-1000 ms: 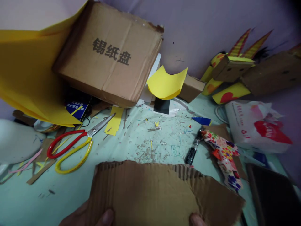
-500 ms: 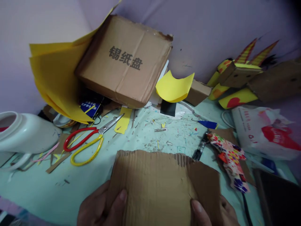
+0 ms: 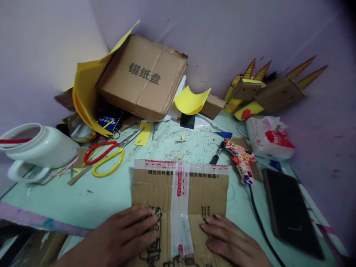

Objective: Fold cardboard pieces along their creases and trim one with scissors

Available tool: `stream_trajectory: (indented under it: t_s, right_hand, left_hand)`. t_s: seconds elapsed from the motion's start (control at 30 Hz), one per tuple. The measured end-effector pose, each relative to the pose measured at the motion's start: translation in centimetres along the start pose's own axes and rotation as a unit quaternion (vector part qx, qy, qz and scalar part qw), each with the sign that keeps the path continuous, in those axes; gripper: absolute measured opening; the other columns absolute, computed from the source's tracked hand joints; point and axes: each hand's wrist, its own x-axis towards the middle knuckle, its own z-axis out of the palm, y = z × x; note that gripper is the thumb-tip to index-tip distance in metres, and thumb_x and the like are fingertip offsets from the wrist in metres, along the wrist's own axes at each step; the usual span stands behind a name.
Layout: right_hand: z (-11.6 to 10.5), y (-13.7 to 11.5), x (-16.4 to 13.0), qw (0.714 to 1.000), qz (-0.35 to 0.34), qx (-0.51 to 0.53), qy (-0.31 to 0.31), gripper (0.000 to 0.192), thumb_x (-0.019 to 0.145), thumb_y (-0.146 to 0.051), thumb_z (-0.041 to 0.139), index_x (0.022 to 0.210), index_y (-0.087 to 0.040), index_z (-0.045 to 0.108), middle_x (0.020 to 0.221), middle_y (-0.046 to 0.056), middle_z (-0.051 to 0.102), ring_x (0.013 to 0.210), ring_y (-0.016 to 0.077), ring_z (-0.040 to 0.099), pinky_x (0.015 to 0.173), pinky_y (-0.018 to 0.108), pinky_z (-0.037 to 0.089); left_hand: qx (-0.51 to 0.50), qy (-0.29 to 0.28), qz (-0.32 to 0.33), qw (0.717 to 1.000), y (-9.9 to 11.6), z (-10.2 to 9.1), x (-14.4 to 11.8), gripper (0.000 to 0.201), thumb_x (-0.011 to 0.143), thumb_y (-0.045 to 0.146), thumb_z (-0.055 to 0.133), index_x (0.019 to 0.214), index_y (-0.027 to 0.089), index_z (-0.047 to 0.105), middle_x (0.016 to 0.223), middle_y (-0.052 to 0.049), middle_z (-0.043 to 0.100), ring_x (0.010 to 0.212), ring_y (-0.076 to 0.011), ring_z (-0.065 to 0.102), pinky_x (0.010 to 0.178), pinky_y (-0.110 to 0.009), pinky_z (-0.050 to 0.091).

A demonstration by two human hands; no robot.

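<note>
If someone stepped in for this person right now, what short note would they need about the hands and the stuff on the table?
Left hand: flat, palm down on the cardboard sheet, holding nothing.
Right hand: also flat on the sheet, fingers spread.
The sheet lies printed side up on the green table, with a strip of clear tape down its middle.
Scissors lie apart to the left, beside a white jug. A patterned glue gun and a dark phone lie to the right.
Done: sheet laid flat. No cut visible on it; scissors untouched.

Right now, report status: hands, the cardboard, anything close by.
Left hand and right hand flat on taped cardboard sheet, lying on table. Scissors left, glue gun right, both apart from it.
</note>
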Motion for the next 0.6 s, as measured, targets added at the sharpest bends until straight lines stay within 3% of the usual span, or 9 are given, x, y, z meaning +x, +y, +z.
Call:
stream_trajectory:
  t_s: [0.1,0.23,0.37,0.47,0.6]
  right_hand:
    - [1.0,0.1,-1.5,0.994,0.035,-0.061,-0.083,0.039,0.093,-0.025,0.046,0.133,-0.023,0.046,0.129,0.004,0.057,0.126,0.0146,0.044,0.106,0.032,0.031]
    - [1.2,0.3,-1.7,0.99,0.048,-0.076,-0.104,0.042,0.095,-0.018,0.041,0.136,-0.024,0.04,0.134,0.002,0.053,0.129,0.0122,0.038,0.108,0.032,0.026]
    - [2.5,0.6,-2.0,0.993,0.082,-0.04,-0.08,0.037,0.096,-0.021,0.038,0.131,-0.028,0.047,0.128,0.0,0.058,0.125,0.0116,0.044,0.108,0.032,0.029]
    - [3.9,0.7,-2.2,0.985,0.17,0.027,-0.02,0.033,0.097,-0.033,0.035,0.113,-0.032,0.063,0.112,-0.001,0.068,0.111,0.0139,0.059,0.106,0.035,0.035]
    - [4.2,0.3,-1.6,0.952,0.278,0.101,0.076,0.039,0.091,-0.049,0.039,0.09,-0.03,0.073,0.096,0.003,0.074,0.097,0.0185,0.067,0.097,0.036,0.046]
  left_hand:
    - [-0.004,-0.088,0.043,0.995,-0.5,-0.5,1.3,0.054,0.088,0.032,0.045,0.139,0.021,0.032,0.142,-0.002,0.042,0.132,-0.018,0.036,0.111,-0.033,0.025]
    - [-0.071,-0.105,0.035,0.991,-0.8,-0.3,1.6,0.063,0.081,0.031,0.057,0.139,0.028,0.032,0.139,-0.003,0.047,0.127,-0.0234,0.044,0.106,-0.039,0.033]
    - [-0.11,-0.019,-0.004,0.994,-1.3,1.9,1.1,0.045,0.09,0.024,0.047,0.134,0.036,0.04,0.124,0.0,0.061,0.121,-0.0191,0.05,0.102,-0.037,0.036]
    - [-0.133,0.054,-0.03,0.989,-1.8,3.9,0.8,0.033,0.093,0.029,0.044,0.124,0.038,0.051,0.113,0.002,0.068,0.11,-0.015,0.057,0.096,-0.03,0.041]
    - [-0.158,0.074,-0.154,0.972,-2.2,5.7,0.7,0.017,0.085,0.04,0.057,0.097,0.038,0.069,0.092,0.002,0.073,0.087,-0.0152,0.063,0.079,-0.026,0.05]
